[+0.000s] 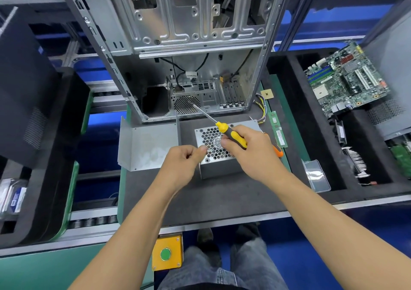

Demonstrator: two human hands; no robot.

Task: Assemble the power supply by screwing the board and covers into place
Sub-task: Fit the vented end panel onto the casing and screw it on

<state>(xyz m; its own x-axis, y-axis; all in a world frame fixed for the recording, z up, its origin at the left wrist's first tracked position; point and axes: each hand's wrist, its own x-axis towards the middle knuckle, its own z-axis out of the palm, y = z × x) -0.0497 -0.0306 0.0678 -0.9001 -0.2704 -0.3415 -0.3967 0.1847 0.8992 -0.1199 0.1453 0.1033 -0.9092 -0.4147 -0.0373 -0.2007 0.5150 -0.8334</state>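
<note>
The grey power supply box (219,168) stands on the dark mat, its honeycomb fan grille (213,140) facing up. My right hand (251,151) grips a yellow-and-black screwdriver (231,134) over the grille, with the shaft pointing up and left toward the case. My left hand (182,163) rests at the box's left edge, thumb and fingers pinched together; whether it holds a screw is hidden. A bent grey metal cover (146,147) lies to the left of the box. A bundle of coloured wires (261,109) comes out behind the box.
An open computer case (191,45) stands behind the work spot. A motherboard (347,78) lies in the black foam tray at right. Two memory sticks (277,127), an orange-handled tool (278,150) and a clear plastic tray (317,176) lie right of the box. A yellow button box (166,253) hangs below.
</note>
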